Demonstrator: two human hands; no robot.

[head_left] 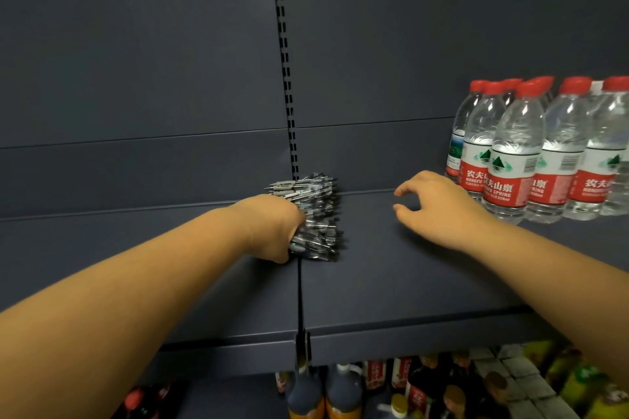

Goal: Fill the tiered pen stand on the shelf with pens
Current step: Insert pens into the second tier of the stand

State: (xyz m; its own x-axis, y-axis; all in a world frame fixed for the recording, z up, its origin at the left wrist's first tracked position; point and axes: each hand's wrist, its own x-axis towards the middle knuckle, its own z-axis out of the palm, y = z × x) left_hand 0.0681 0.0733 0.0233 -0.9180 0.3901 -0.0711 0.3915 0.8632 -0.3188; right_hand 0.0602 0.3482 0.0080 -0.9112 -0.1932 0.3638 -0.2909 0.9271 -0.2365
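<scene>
The fingers of the left hand [272, 228] are curled round a fat bundle of clear plastic pens with dark tips [315, 214]. The pens lie sideways in the fist, and their points stick out to the right. The bottom of the bundle sits on, or just above, the dark grey metal shelf [391, 282]; I cannot tell which.

The right hand [439, 204] holds nothing. Its fingers are spread and a little bent, just above the shelf, well to the right of the pens.

I cannot see the tiered pen stand anywhere, so I think no pens are in it yet.

To do this step well, I think the left hand should keep squeezing tight. There are many smooth pens, and loose ones could slip out and roll off the front edge. The empty right hand could come over and cup the pointy ends to keep the bundle neat.

Behind the right hand stand clear water bottles with red caps and red labels [503, 153]. The hand is near them, so it should move slowly and not knock one over. Under the shelf are dark bottles [343, 391] on a lower shelf.
</scene>
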